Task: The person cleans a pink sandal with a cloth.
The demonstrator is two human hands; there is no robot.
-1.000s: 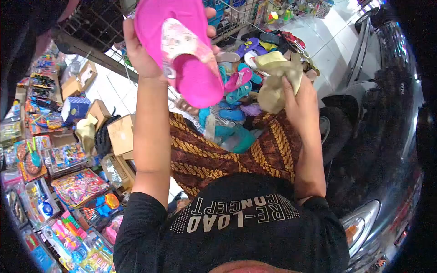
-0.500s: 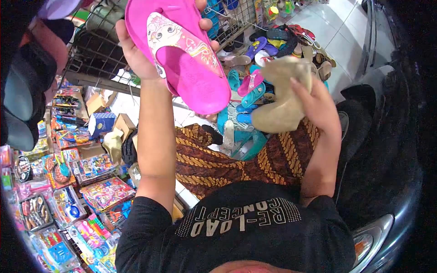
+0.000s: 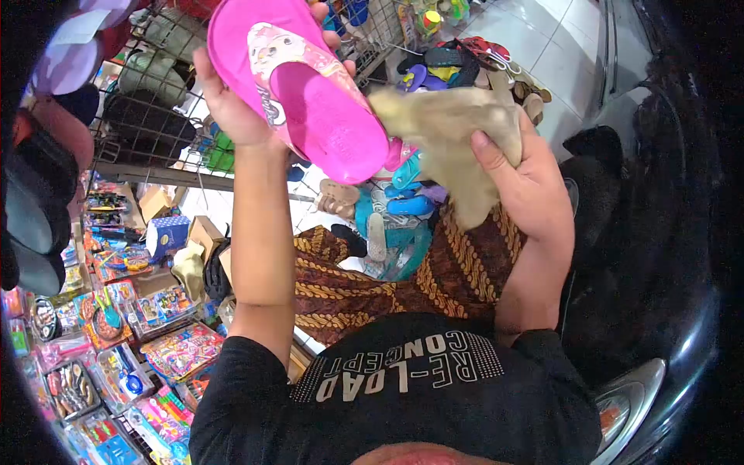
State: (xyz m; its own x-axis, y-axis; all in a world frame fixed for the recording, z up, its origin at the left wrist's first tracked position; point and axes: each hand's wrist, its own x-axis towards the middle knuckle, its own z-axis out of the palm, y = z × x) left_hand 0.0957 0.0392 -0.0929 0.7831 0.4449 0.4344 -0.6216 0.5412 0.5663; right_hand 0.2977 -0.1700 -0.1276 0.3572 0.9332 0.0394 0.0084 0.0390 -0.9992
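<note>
My left hand [image 3: 240,116] holds up a pink flip-flop [image 3: 341,147] with a cartoon face on its strap. My fingers wrap round its far edge and the thumb stays on the near side. In my right hand [image 3: 527,174] is a beige cloth [image 3: 457,132], pinched under the thumb and blurred by motion at its left end. That end reaches the right edge of the flip-flop; whether it touches cannot be told. Below both hands lie blue and teal sandals [image 3: 411,203] beside a brown patterned cloth [image 3: 465,263] over my lap.
Packaged toys [image 3: 182,349] cover the left side. A wire rack [image 3: 155,101] with hanging footwear stands at upper left. Piled sandals [image 3: 457,66] lie on the white tiles ahead. A dark vehicle [image 3: 643,256] stands close on my right.
My right hand has brought the beige cloth leftward, up to the flip-flop's edge. The flip-flop has shifted slightly left and up in view, still in my left hand.
</note>
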